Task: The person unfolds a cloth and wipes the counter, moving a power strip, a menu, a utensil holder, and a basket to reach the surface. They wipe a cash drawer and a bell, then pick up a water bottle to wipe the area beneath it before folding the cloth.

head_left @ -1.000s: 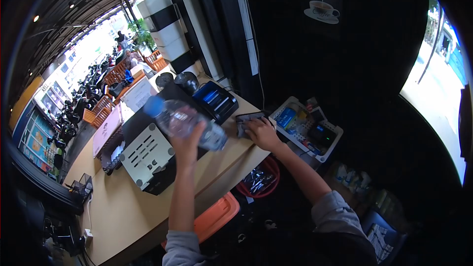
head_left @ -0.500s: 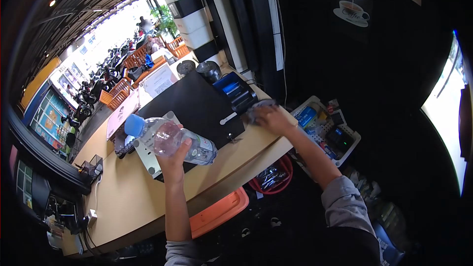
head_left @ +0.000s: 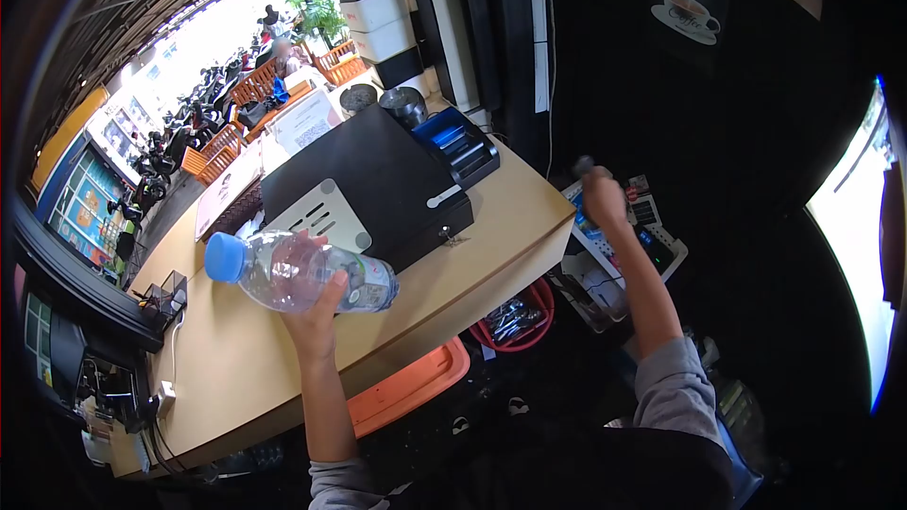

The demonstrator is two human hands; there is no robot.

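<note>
My left hand (head_left: 314, 316) is wrapped round a large clear plastic bottle (head_left: 274, 274) with a blue cap. It lies nearly level in my grip, cap to the left, in front of a black box (head_left: 364, 175). A pale slotted plate (head_left: 331, 217) rests on the box. My right hand (head_left: 605, 198) is closed beyond the table's right end, over a white basket (head_left: 673, 260). A small grey-dark bit (head_left: 584, 166) shows at its fingertips; its kind is too blurred to tell. Keys (head_left: 447, 233) hang at the box's front.
The light wood table (head_left: 425, 307) carries a small black and blue device (head_left: 458, 146), dark bowls (head_left: 404, 106) and a mesh organiser (head_left: 165, 297). Below are a red basin (head_left: 548, 326) of shiny pieces and an orange tub (head_left: 416, 382). A person (head_left: 285, 57) sits outside.
My right hand has moved from the table, where it held a dark bundled thing, rightward over the basket. My left hand has shifted left and tipped the bottle closer to level.
</note>
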